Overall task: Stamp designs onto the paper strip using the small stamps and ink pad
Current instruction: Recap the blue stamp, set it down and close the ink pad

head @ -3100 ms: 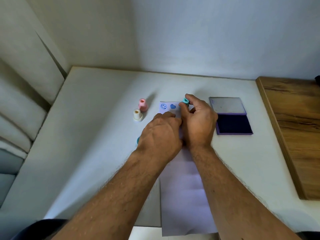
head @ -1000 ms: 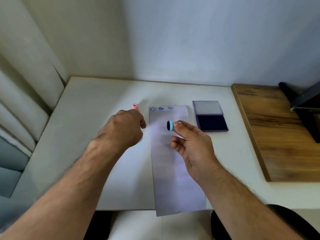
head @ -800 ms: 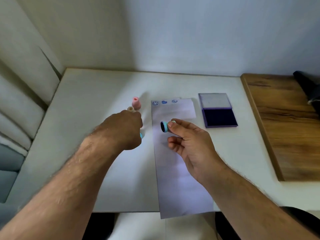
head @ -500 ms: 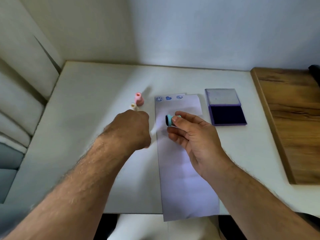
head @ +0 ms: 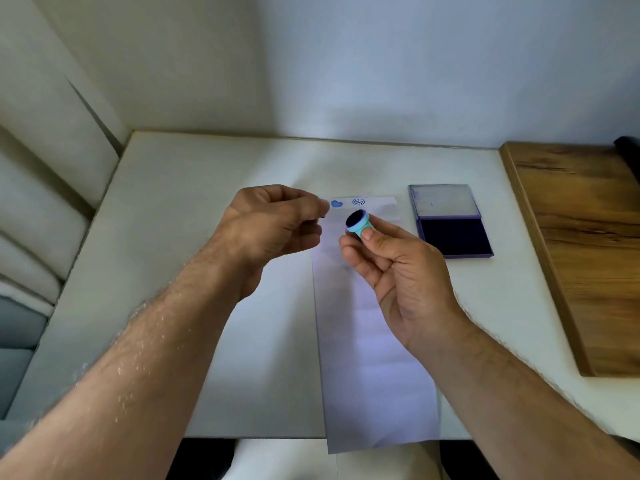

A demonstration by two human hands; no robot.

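No brand, label or readable writing anywhere. On the white bench: one long paper strip, near end hanging over the bench edge, two blue prints visible at its far end — one heart, one round face-like ring. One ink pad just right of the strip, lid open, dark ink showing. One teal stamp pinched by thumb and fingers of the right hand, raised over the strip, inked face turned up. Left hand raised, fingers curled; cannot tell whether anything held. One wooden board at right.
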